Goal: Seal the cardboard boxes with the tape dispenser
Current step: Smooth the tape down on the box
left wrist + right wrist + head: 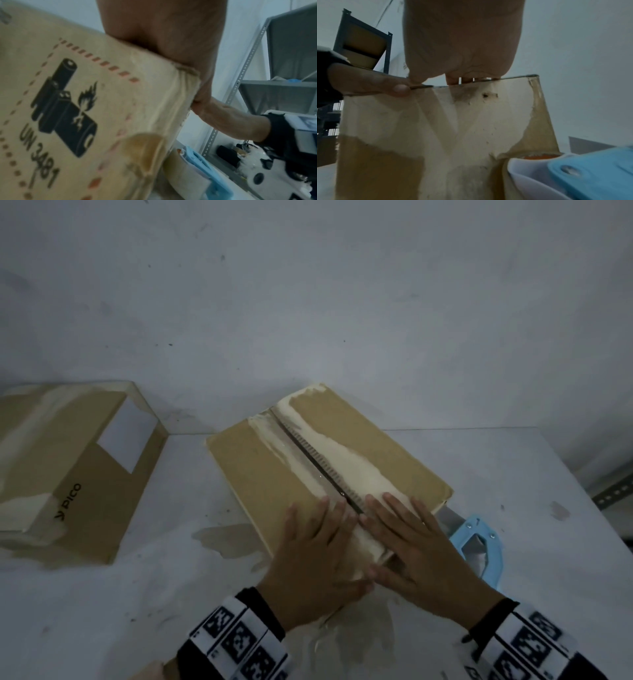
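Observation:
A brown cardboard box (267,474) lies on the white table, its two top flaps meeting at a dark seam (315,463) edged with torn pale paper. My left hand (315,542) presses flat on the left flap near the front edge, fingers straight. My right hand (411,542) lies flat on the right flap beside it. The blue tape dispenser (479,546) rests on the table just right of the box, behind my right hand, and nobody holds it. The left wrist view shows the box side (85,108) with a battery hazard mark. The right wrist view shows the box's front wall (436,128) and the dispenser (594,173).
A second cardboard box (68,474) marked PICO, with a white label, sits at the table's left by the wall. A stain (229,542) marks the table in front of the box. Grey metal shelving (283,81) stands to the right.

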{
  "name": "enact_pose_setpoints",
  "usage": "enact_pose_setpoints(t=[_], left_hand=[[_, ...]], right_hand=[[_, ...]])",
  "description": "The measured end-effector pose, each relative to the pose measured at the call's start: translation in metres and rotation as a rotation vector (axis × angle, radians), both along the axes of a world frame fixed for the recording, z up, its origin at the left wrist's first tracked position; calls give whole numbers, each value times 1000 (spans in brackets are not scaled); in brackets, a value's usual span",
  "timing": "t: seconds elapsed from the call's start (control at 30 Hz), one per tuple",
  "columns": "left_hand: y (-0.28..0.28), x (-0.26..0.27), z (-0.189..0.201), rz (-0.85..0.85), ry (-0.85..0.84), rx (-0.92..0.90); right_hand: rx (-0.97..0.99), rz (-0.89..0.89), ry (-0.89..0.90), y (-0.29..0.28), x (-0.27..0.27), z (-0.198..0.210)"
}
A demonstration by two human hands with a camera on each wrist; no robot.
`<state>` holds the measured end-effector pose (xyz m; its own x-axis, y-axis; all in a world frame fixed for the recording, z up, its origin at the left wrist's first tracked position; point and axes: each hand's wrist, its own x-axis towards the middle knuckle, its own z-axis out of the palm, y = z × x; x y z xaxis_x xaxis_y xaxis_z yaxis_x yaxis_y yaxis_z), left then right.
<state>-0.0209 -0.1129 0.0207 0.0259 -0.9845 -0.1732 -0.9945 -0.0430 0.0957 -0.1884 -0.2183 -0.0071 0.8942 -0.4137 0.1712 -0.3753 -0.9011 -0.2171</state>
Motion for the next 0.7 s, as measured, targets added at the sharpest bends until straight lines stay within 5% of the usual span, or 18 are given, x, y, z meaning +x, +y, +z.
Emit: enact_pose_setpoints(t=[0.17, 0.3, 0.53, 0.7], left_hand=[[3, 14, -4, -167, -46, -166], [7, 30, -9, -265, -72, -204], [14, 25, -13, -6, 66, -250], [4, 26, -15, 46, -44, -146]], right_hand=[[-218, 102, -250, -1, -10, -13], [-183, 73, -443, 5, -10, -15], [-163, -155, -538, 4, 11, -22], [-212, -233, -605, 6, 25, -29]])
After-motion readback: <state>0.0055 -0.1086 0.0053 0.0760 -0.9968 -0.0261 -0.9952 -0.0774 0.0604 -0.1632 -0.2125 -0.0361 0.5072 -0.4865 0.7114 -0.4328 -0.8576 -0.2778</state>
